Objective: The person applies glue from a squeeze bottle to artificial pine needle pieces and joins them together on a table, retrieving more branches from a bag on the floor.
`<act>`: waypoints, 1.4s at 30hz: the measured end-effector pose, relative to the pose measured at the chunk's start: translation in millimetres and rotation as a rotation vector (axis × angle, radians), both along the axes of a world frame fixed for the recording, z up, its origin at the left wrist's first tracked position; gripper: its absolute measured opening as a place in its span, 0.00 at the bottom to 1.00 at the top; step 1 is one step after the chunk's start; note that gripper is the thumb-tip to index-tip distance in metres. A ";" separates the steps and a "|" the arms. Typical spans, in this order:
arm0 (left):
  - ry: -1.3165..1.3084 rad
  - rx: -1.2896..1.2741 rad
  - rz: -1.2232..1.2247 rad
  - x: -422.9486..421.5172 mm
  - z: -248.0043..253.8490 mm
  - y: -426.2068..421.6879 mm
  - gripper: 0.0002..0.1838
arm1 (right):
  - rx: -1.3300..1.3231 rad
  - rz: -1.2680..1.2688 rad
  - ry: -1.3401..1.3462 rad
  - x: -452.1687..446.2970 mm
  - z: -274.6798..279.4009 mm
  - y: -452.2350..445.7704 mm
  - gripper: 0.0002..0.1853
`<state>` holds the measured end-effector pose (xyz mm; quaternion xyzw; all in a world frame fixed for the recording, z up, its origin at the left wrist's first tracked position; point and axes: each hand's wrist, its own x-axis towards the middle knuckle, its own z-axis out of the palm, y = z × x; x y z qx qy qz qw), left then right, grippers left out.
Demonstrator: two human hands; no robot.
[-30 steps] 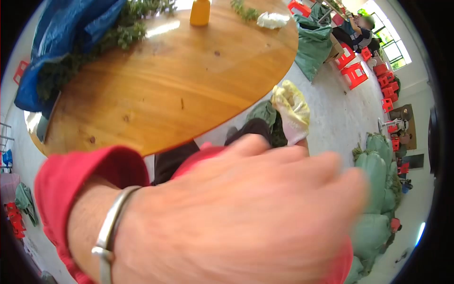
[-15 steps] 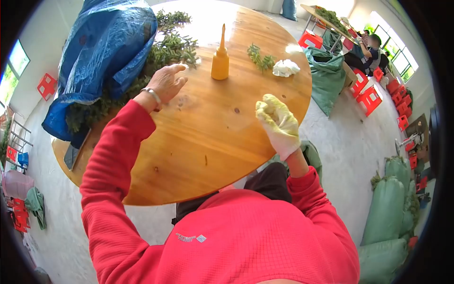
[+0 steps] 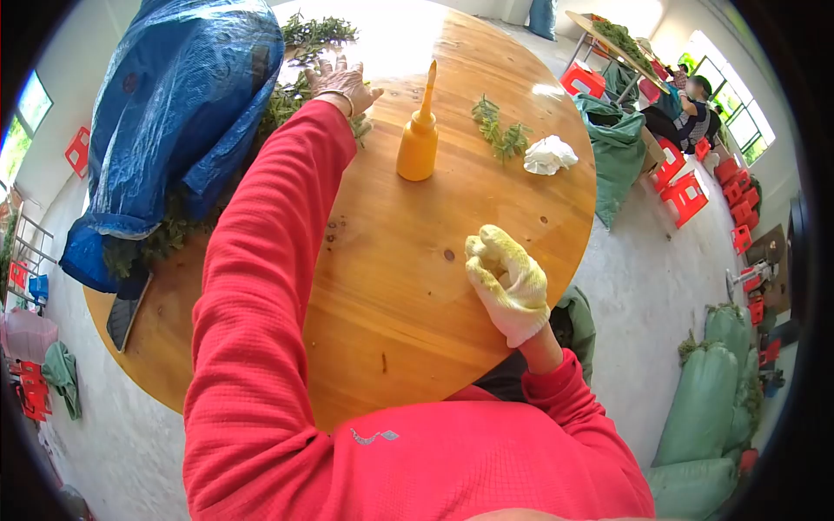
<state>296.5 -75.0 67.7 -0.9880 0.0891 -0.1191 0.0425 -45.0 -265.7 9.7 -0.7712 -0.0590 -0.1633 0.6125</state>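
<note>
My bare left hand (image 3: 344,84) reaches over the green sprigs (image 3: 317,32) at the back left of the round wooden table (image 3: 400,304), fingers spread, with a bracelet at the wrist. My right hand (image 3: 511,282), in a white and yellow glove, hovers at the table's right side with its fingers curled together; what lies inside them, if anything, is hidden. A yellow squeeze bottle (image 3: 419,148) stands upright between the two hands. Right of it lie a small green sprig (image 3: 499,130) and a crumpled white wad (image 3: 550,155).
A blue plastic sack (image 3: 187,95) covers the table's left side, with a dark phone-like object (image 3: 127,317) at the edge. Green sacks (image 3: 699,399), red stools (image 3: 685,198) and a seated person (image 3: 693,117) are at the right.
My left hand has come down from before the camera and moved forward to the sprigs, its fingers now spread. The gloved right hand remains curled. The view has shifted.
</note>
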 end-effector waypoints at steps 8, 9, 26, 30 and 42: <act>0.148 0.116 0.123 25.5 -3.6 20.3 0.46 | 0.089 0.034 0.037 0.4 2.5 -1.0 0.26; 0.189 0.126 0.149 23.9 -0.8 25.1 0.45 | 0.096 0.053 0.024 0.5 1.9 -1.3 0.26; 0.354 -0.025 -0.100 -94.0 -29.7 67.8 0.25 | 0.127 -0.024 0.009 3.7 0.8 2.6 0.26; 0.373 -0.033 -0.174 -170.3 -15.5 75.3 0.26 | 0.097 0.004 0.048 0.4 3.9 0.6 0.26; 0.308 -0.090 -0.322 15.2 -5.5 46.6 0.24 | 0.191 0.003 0.022 1.6 -0.2 -0.6 0.26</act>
